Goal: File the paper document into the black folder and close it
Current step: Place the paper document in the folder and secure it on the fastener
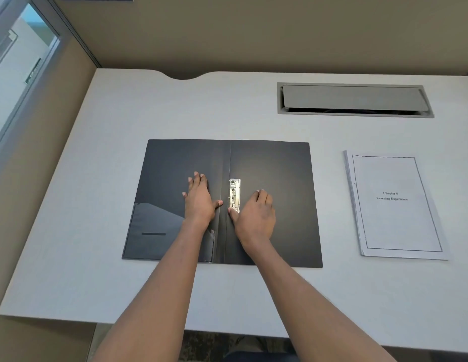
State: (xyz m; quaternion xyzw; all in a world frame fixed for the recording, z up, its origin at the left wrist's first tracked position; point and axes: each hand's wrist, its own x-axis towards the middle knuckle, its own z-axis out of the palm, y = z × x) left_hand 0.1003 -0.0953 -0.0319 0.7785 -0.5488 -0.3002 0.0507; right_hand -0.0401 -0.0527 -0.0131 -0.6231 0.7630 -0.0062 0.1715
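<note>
The black folder (266,165) lies open and flat on the table (97,178) in front of me, with both covers spread out. My left hand (198,202) presses flat on the left cover, just beside the spine; its fingers (197,178) are straight and a little spread, and they hold nothing. My right hand (256,218) rests on the right cover, its fingers (263,195) bent a little and close together, also holding nothing. The thumb of this hand touches the lower end of the metal clip (234,195), which sits just right of the spine. If the clip is already released or still locked, I cannot tell from here.

The paper document (394,205) is not yet in the folder. It lies well apart, to the right on the table, as a neat stack with its title page up.

I think the step now is to open the clip, and several things could go wrong. If I push the lever with the thumb alone, the smooth folder may slide on the table, so the left hand should press down firmly. The clip may also snap back on my thumb if I let it go too early. Later, when I lift the stack, the loose sheets can fan out or go crooked, and then the edge will not sit straight under the clip. If the clip is closed on an uneven stack, some pages may stay free and fall out when the folder is shut.
</note>
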